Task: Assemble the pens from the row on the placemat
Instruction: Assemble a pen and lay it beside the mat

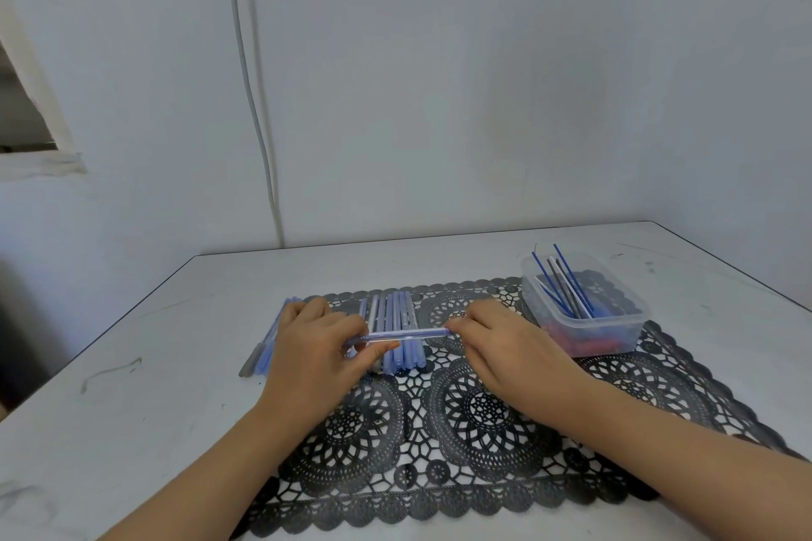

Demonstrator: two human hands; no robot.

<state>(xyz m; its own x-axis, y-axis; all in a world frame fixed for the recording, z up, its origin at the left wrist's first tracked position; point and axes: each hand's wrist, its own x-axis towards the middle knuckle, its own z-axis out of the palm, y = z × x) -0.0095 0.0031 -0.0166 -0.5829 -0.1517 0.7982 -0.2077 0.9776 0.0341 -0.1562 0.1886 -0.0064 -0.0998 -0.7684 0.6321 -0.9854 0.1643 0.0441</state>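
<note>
Fingers of left hand [317, 347] curled around one end of pen barrel [413, 335], right hand [505, 347] pinching other end, barrel held crosswise above row of pens [397, 321] on black lace placemat [483, 413], right fingertips hidden, refills in tub [584, 303] far right, tub contents blurred.

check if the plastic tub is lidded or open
Open: the plastic tub has no lid on it, and thin refills stick up past its rim.
</note>
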